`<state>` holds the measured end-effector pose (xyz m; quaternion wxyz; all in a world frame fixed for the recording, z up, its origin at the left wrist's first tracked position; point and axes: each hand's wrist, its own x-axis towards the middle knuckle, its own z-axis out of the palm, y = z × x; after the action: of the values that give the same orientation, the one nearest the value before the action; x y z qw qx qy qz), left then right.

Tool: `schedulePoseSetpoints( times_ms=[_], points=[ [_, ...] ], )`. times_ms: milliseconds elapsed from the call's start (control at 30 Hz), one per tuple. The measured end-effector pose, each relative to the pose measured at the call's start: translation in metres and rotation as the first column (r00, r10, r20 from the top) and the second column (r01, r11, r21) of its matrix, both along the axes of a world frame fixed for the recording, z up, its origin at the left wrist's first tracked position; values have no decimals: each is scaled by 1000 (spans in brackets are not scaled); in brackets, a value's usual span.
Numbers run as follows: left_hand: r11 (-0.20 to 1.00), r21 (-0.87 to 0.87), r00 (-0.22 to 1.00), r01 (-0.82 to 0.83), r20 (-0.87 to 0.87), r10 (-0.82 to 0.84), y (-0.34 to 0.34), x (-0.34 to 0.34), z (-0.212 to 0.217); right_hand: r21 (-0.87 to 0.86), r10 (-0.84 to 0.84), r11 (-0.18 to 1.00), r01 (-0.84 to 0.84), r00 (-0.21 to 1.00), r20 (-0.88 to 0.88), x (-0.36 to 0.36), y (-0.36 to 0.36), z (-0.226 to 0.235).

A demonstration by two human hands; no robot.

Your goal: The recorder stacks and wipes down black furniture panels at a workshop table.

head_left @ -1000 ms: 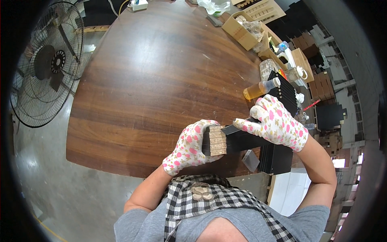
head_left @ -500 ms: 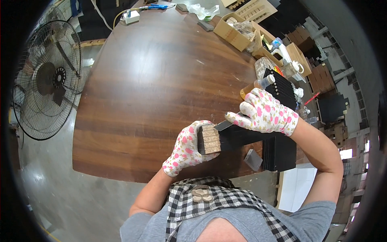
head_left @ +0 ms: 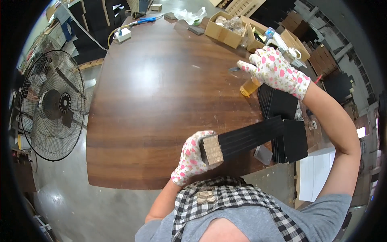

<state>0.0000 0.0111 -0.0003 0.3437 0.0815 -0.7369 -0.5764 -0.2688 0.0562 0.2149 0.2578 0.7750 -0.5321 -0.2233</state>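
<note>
Looking down, a person's flower-gloved left hand [head_left: 191,157] wraps firmly around the left end of a bundle of black boards [head_left: 250,137], whose tan end faces show beside the fingers. The boards slant over a brown table [head_left: 161,101], near its front edge. The right hand [head_left: 276,68], in a matching glove, is raised well beyond the boards and apart from them, its fingers curled around a thin grey strip [head_left: 234,69], partly hidden, that pokes out at the fingertips. Beyond the boards stands a bottle [head_left: 249,87] of amber liquid. A black stack [head_left: 297,141] sits at the boards' right end, and a grey block [head_left: 263,155] just on their near side. Far left of the boards is a fan [head_left: 54,105]; well beyond them, a carton [head_left: 221,34].
</note>
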Motion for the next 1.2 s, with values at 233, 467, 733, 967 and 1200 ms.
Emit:
schedulePoseSetpoints(
  times_ms=[233,467,733,967,1200],
  points=[
    [994,105,998,-23,53,17,-7,3,-1,-148,-17,984,98,880,474,64,46,-24],
    [998,70,998,4,66,-9,-8,5,-7,-222,31,788,574,324,946,41,125,-73],
    [893,-450,983,-23,153,103,-15,13,26,-75,143,610,789,-16,990,12,159,-140],
    [798,-601,929,-37,273,249,-2,16,58,-181,218,564,806,66,974,21,156,-153],
    [877,-448,947,-175,169,275,5,22,37,-244,281,579,778,91,956,22,153,-156]
  ],
)
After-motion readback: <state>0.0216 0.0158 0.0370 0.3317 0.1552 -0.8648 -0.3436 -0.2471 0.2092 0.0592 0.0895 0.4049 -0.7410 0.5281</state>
